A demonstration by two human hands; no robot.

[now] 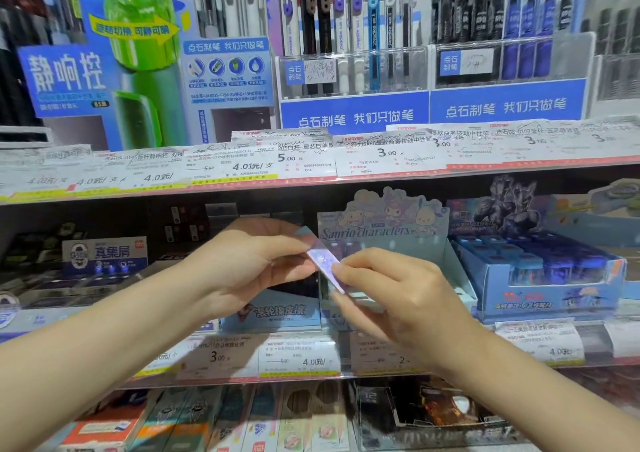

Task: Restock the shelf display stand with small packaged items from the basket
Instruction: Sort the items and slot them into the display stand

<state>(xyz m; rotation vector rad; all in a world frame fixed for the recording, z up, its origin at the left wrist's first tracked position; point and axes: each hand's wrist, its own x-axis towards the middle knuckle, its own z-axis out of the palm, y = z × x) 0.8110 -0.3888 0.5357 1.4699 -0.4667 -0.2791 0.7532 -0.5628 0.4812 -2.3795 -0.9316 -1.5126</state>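
Both hands pinch a slim, glossy lilac packet (323, 264) tilted before the pastel cardboard Sanrio display stand (384, 230) on the middle shelf: left hand (249, 264) at its upper end, right hand (388, 292) lower.

Middle shelf (311, 370) with Sanrio display box (384, 230), blue box (550, 278).

"Sanrio Characters" — display stand (381, 233) header

Two hands (242, 264) — one packet (325, 264)
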